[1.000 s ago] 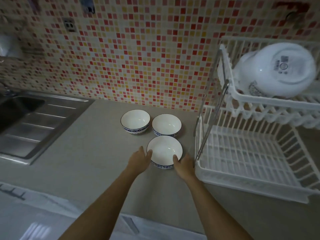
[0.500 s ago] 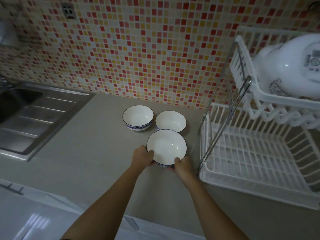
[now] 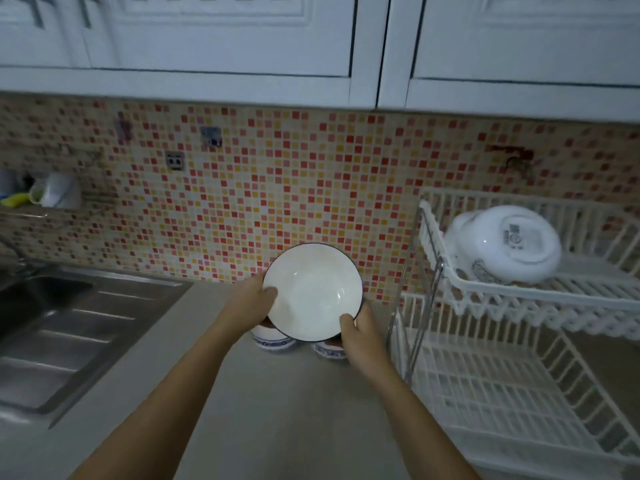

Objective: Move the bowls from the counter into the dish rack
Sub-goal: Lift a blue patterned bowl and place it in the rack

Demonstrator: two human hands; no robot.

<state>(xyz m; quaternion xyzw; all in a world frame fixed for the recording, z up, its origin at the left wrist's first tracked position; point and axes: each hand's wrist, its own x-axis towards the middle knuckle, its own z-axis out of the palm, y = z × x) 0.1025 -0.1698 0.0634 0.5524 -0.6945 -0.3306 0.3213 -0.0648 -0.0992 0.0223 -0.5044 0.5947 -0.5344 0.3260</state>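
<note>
bowl up in the air, white inside with a thin dark rim, tipped so its hollow faces the camera, held in front of the mosaic tile backsplash. left hand clamps the left edge, thumb pressed inside the rim, other fingers hidden behind the bowl. right hand grips the lower right edge, thumb over the rim, fingers curled around the back. under the raised bowl, two more bowls sit on the grey counter: the left counter bowl and the right counter bowl, only their blue-patterned sides peeking out, close beside each other. white two-tier dish rack stands to the right, just beside the right hand; its lower tier holds nothing visible, its upper tier carries an upturned white bowl, base showing. steel sink and drainboard far left, well apart from the action. white cabinets overhead.
</note>
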